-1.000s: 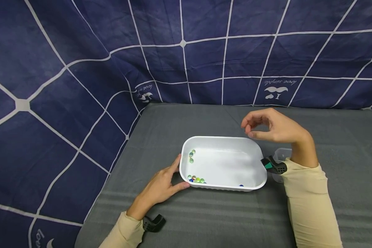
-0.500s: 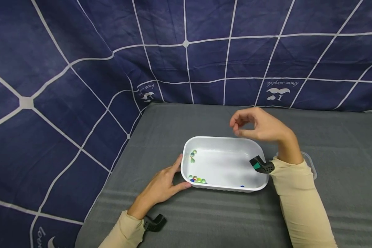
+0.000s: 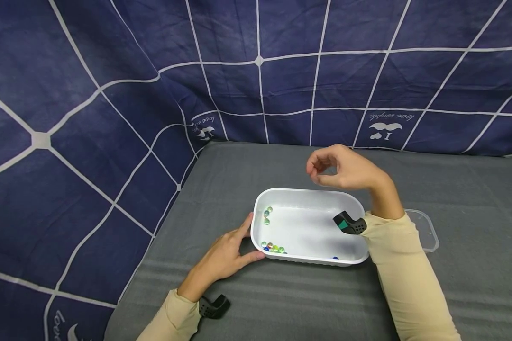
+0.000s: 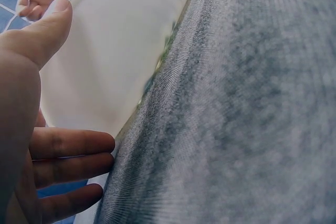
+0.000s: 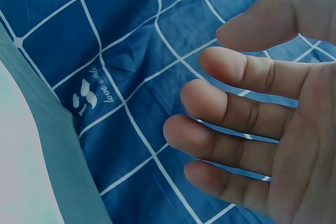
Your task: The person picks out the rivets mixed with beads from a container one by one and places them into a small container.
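Observation:
A white tray [image 3: 307, 227] with rounded corners stands on the grey cloth. Inside it, several glass marbles [image 3: 273, 247] lie along the near left corner and a few more by the left wall. One blue marble [image 3: 335, 258] sits at the near right, mostly hidden by the rim. My left hand [image 3: 224, 255] touches the tray's left end, thumb at the near corner and fingers extended along the side. Raised above the tray's far right edge is my right hand [image 3: 343, 166]. Its fingers are loosely bent, and nothing shows between them in the right wrist view [image 5: 247, 103].
A clear plastic container [image 3: 424, 229] stands right of the tray, partly behind my right forearm. Dark blue cloth [image 3: 281, 85] with white lines hangs along the back and left. Grey cloth [image 3: 473, 213] covers the surface.
My right hand has moved left, from beyond the tray's right end to above its far edge, uncovering more of the clear container. My left hand stays at the tray.

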`<state>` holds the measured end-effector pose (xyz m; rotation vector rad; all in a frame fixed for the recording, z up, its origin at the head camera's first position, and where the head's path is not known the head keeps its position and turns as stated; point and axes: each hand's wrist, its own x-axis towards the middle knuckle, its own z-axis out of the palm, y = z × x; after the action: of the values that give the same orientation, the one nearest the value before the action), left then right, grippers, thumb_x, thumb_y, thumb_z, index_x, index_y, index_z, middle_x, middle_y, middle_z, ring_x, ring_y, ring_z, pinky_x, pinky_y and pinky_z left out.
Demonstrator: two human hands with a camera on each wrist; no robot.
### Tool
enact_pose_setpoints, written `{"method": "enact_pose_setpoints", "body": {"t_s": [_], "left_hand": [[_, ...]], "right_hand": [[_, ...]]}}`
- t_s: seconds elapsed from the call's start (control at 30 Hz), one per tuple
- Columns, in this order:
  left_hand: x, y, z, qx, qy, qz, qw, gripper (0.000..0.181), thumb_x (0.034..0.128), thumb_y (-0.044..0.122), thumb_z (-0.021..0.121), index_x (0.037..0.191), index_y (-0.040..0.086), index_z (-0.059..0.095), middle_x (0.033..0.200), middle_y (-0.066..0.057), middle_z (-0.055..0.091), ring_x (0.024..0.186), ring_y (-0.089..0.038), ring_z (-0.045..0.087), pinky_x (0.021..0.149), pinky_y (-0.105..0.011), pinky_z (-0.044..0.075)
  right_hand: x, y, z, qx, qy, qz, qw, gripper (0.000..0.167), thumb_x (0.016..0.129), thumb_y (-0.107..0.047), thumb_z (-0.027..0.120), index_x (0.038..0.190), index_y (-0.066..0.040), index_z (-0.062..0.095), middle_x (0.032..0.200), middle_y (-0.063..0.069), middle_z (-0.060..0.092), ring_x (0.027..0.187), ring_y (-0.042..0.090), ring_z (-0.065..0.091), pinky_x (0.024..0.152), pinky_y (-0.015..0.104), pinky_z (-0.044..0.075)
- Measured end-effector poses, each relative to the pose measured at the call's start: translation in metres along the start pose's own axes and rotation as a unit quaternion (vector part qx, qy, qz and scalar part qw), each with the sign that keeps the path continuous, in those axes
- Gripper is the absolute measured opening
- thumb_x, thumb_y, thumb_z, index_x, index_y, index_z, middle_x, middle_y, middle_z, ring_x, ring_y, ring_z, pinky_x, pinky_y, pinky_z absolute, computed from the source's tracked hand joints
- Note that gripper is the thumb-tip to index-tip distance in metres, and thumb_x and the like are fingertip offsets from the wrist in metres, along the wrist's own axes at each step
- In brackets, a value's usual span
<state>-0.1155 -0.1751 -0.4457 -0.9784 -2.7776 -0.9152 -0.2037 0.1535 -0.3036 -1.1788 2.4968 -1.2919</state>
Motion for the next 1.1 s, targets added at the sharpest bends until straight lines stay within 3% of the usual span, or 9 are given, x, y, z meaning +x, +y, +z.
{"method": "enact_pose_setpoints", "body": {"t_s": [0.33,0.73,1.1], "left_hand": [[-0.002,-0.003,0.001,0.000,0.001,0.003,1.0000,0.096,0.0874,0.046,0.073,0.155,-0.002,0.024,0.125,-0.006,0.067,0.119,-0.026,0.060,0.096,-0.045,0.048],[0.001,0.002,0.002,-0.002,-0.013,-0.010,0.9999,0.097,0.0877,0.048,0.072,0.156,-0.001,0.022,0.128,-0.004,0.066,0.121,-0.026,0.059,0.097,-0.045,0.048],[0.000,0.001,-0.001,-0.005,-0.013,-0.012,0.9998,0.097,0.0880,0.046,0.072,0.156,-0.001,0.021,0.129,-0.005,0.065,0.121,-0.026,0.059,0.097,-0.044,0.048]], "right_hand": [[0.019,0.000,0.010,0.008,-0.015,-0.010,0.9998,0.014,0.084,0.009,0.065,0.093,-0.001,0.067,0.085,0.003,0.065,0.080,0.021,0.064,0.078,0.030,0.055],[0.044,0.008,0.038,0.027,-0.048,0.001,0.9985,0.015,0.085,0.003,0.065,0.099,0.000,0.068,0.080,0.002,0.064,0.076,0.020,0.064,0.077,0.034,0.054],[0.055,0.025,0.056,0.032,-0.029,0.009,0.9990,0.012,0.087,-0.004,0.073,0.098,0.000,0.070,0.079,0.001,0.065,0.071,0.018,0.060,0.067,0.029,0.051]]}}
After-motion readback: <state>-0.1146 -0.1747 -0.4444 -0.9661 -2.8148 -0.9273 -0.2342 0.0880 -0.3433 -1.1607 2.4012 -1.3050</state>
